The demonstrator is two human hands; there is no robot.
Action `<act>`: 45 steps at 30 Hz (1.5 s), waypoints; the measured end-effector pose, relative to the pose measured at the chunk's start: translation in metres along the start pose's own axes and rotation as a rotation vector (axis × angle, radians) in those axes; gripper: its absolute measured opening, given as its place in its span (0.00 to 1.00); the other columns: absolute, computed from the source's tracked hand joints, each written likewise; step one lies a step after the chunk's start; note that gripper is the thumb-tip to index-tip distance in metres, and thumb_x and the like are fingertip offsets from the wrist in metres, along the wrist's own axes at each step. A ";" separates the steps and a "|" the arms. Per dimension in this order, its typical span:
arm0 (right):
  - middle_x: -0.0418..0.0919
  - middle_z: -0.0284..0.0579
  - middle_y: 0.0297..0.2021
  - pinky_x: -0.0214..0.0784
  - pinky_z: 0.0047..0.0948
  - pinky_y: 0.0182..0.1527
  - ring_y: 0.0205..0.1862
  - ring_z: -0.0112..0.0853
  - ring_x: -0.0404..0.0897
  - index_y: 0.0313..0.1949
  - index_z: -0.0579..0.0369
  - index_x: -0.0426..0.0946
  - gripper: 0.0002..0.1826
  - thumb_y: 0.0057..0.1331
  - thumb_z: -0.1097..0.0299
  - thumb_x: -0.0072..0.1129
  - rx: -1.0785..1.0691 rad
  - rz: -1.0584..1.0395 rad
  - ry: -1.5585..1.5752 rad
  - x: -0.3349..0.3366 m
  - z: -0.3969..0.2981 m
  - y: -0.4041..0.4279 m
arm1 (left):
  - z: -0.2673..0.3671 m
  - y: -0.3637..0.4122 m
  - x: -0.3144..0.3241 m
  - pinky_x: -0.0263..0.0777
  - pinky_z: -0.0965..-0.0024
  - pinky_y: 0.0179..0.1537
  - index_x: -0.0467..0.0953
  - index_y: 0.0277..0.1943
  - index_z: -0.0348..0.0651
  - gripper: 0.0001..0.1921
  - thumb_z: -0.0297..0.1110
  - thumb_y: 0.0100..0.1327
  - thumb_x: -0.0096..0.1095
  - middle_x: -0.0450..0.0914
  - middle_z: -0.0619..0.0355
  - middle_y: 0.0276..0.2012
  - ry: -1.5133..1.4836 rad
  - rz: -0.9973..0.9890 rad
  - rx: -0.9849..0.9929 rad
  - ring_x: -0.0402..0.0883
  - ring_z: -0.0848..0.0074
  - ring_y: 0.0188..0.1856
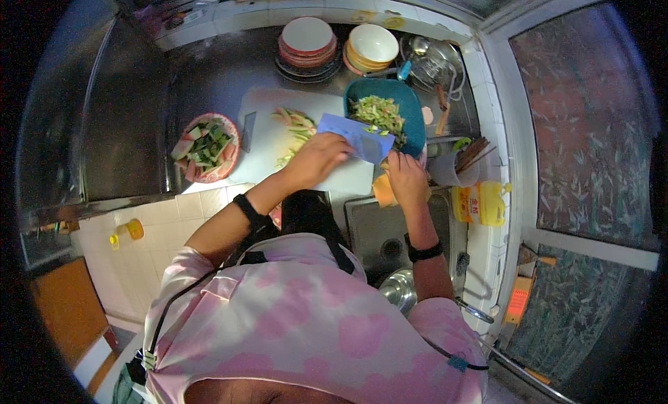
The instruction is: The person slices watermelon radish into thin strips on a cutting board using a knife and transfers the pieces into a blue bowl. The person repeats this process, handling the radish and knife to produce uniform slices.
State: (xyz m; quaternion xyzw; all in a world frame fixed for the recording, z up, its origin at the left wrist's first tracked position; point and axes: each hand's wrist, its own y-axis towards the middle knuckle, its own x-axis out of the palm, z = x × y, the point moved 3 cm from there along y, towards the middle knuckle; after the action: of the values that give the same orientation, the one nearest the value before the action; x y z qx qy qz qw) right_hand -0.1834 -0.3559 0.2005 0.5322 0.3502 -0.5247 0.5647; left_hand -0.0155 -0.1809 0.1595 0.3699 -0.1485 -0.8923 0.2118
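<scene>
My right hand (408, 181) grips the handle of a wide cleaver (359, 141). The blade lies flat over the right part of a white cutting board (263, 159), reaching the rim of a teal bowl (414, 114). A few green shreds rest on the blade near the bowl. Inside the bowl is a heap of cut pale-green strips (377, 112). My left hand (322, 159), slightly blurred, is at the blade's near left edge; its fingertips are partly hidden. Beyond it, more cut strips (296, 126) lie on the board.
Left of the board sits a patterned bowl (233, 161) of green-and-white rind pieces. Stacked plates (308, 39) and bowls (373, 47) stand at the back. On the right are a chopstick holder (454, 169), a yellow oil jug (477, 203) and a sink (365, 226).
</scene>
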 end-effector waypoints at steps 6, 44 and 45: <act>0.76 0.36 0.33 0.74 0.35 0.38 0.38 0.35 0.79 0.45 0.48 0.72 0.20 0.53 0.65 0.66 0.017 -0.026 -0.044 -0.002 0.010 -0.024 | 0.002 0.087 0.059 0.65 0.54 0.64 0.74 0.60 0.36 0.21 0.45 0.77 0.47 0.77 0.43 0.54 -0.064 -0.179 0.016 0.73 0.51 0.61; 0.68 0.34 0.16 0.55 0.24 0.15 0.13 0.21 0.63 0.40 0.56 0.69 0.17 0.75 0.54 0.54 0.674 -0.828 1.784 0.162 -0.139 -0.025 | -0.111 -0.135 0.022 0.76 0.63 0.44 0.75 0.52 0.38 0.24 0.23 0.50 0.75 0.77 0.48 0.42 -0.036 0.358 -0.732 0.80 0.61 0.41; 0.67 0.34 0.16 0.55 0.23 0.15 0.13 0.21 0.64 0.41 0.56 0.69 0.17 0.75 0.54 0.54 0.709 -0.852 1.760 0.160 -0.138 -0.023 | -0.112 -0.129 0.021 0.76 0.63 0.44 0.75 0.51 0.38 0.23 0.23 0.51 0.74 0.77 0.48 0.42 -0.145 0.385 -0.756 0.80 0.61 0.41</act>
State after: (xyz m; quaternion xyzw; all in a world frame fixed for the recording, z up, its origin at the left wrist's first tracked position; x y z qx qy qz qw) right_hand -0.1510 -0.2549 0.0168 0.6946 0.6230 -0.1797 -0.3116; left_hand 0.0174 -0.0913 0.0165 0.1682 0.1079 -0.8519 0.4840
